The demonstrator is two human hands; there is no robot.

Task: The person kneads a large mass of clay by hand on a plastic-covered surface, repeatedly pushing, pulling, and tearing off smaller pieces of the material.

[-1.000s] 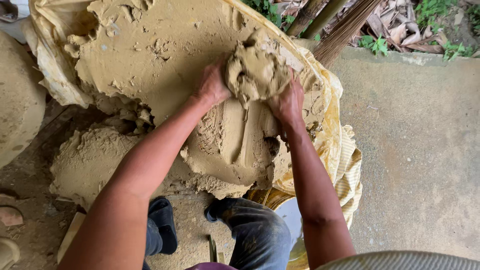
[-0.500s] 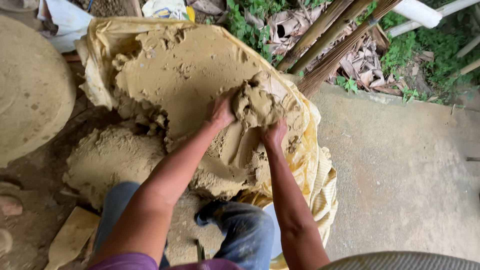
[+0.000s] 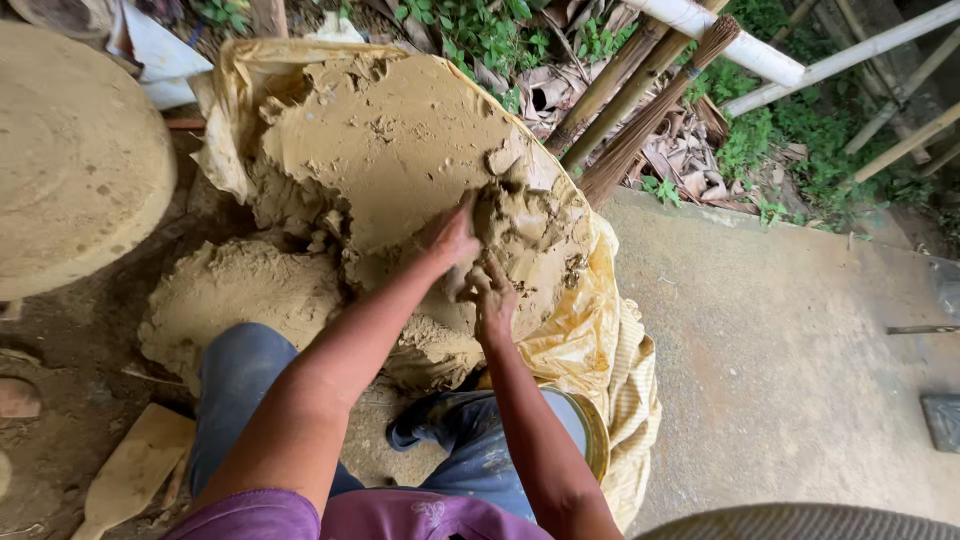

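We are digging both bare hands into a big mound of wet, tan clay (image 3: 400,150) heaped on a crinkled yellow plastic sheet (image 3: 580,340) on the ground; the left hand (image 3: 450,238) presses flat and open, while the right hand (image 3: 493,300) curls its grip around a sticky lump. It probably pays to pull small, even handfuls loose. A smooth clay-caked round slab (image 3: 70,160) sits left, a bundle of bamboo poles (image 3: 620,100) behind.

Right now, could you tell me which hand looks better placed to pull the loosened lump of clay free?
Probably the left hand: it presses against the clay lump from the side. The right hand sits lower, fingers at the lump's underside, likelier to support it.
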